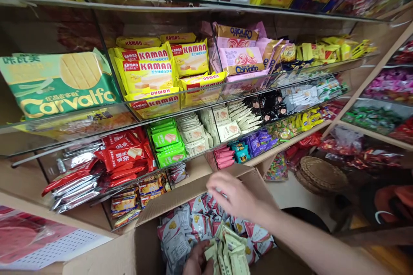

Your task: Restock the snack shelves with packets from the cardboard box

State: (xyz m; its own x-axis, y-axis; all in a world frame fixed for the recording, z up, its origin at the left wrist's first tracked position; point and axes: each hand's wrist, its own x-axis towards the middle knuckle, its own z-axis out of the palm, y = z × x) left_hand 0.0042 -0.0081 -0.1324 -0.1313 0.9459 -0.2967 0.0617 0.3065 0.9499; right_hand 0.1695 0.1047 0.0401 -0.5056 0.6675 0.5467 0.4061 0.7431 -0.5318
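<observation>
An open cardboard box [142,245] sits low in front of the shelves, filled with several small white and pink snack packets [196,223]. My left hand [198,260] is at the bottom edge, closed around a bunch of pale green snack packets [230,253]. My right hand [234,195] reaches from the right over the box, fingers curled near the packets at the box's far flap; whether it holds one is unclear.
Glass shelves hold yellow Kaman wafer packs [151,73], a green Carvalfo pack [58,84], pink Carvalfo packs [240,58], red packets [122,157], green packets [166,142] and white packets [209,126]. A woven basket [319,174] lies on the floor right.
</observation>
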